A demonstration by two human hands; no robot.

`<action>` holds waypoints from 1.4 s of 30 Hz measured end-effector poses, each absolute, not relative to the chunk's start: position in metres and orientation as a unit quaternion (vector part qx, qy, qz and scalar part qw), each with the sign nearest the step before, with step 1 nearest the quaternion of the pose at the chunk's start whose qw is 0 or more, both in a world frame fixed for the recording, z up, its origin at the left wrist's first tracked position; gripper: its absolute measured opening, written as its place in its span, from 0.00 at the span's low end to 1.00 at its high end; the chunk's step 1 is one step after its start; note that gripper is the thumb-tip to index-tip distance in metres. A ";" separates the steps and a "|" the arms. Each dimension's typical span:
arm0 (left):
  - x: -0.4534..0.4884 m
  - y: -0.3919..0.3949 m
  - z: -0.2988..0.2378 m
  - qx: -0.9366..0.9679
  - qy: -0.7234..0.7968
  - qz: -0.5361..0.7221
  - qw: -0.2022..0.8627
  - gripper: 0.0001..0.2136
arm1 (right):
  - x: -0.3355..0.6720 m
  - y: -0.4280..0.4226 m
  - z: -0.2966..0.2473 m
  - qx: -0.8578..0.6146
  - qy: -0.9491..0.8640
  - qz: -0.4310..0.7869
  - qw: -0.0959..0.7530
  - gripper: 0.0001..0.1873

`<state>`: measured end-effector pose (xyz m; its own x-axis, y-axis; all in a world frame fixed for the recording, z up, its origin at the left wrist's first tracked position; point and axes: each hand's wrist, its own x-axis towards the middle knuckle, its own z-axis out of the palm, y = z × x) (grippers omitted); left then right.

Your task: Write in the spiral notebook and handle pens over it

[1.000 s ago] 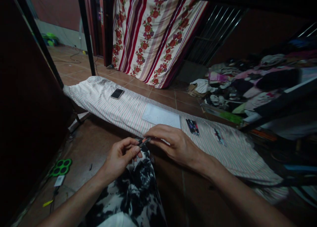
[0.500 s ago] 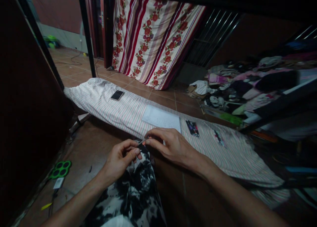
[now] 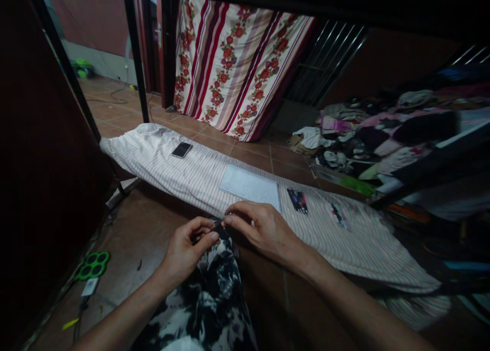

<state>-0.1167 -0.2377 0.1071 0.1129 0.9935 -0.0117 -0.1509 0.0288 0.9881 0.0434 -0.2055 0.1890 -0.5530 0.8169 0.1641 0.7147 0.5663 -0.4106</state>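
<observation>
Above the patterned trousers [image 3: 209,284], my left hand [image 3: 187,249] pinches one end of a thin dark pen-like stick [image 3: 218,223]. My right hand [image 3: 264,228] closes thumb and forefinger on its other end, where a small orange-red spot shows. The stick is too small and dark to name exactly. Just beyond my right hand, a spiral notebook [image 3: 248,184] lies open at a pale page on the striped cloth [image 3: 164,175]. Right of the notebook is a bunch of pens [image 3: 296,202], partly blurred out, and farther right lie a few more slim items [image 3: 339,216].
A phone [image 3: 181,149] rests on the cloth at the left. On the floor lie a green four-ring power strip [image 3: 93,266] and a small dark piece [image 3: 139,264]. Dark metal posts [image 3: 137,55] frame the view. A heap of clothes [image 3: 383,126] fills the right back, beside a flowered curtain [image 3: 229,65].
The left fingers have shifted slightly on the stick, the thumb and fingertips parting a little. The right hand keeps its pinch. The whole view has tilted slightly.
</observation>
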 end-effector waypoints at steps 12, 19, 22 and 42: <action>-0.116 -0.238 0.121 0.459 0.379 0.499 0.630 0.13 | 0.046 -0.207 0.195 -0.458 -0.812 0.241 0.270 0.08; -0.139 -0.237 0.135 0.367 0.233 0.419 0.797 0.22 | 0.051 -0.207 0.190 -0.500 -0.704 0.378 0.334 0.12; -0.145 -0.239 0.134 0.340 0.223 0.404 0.820 0.23 | 0.051 -0.213 0.185 -0.510 -0.644 0.425 0.381 0.13; -0.146 -0.268 0.133 0.464 0.297 0.440 0.709 0.16 | 0.037 -0.249 0.196 -0.425 -0.688 0.437 0.394 0.09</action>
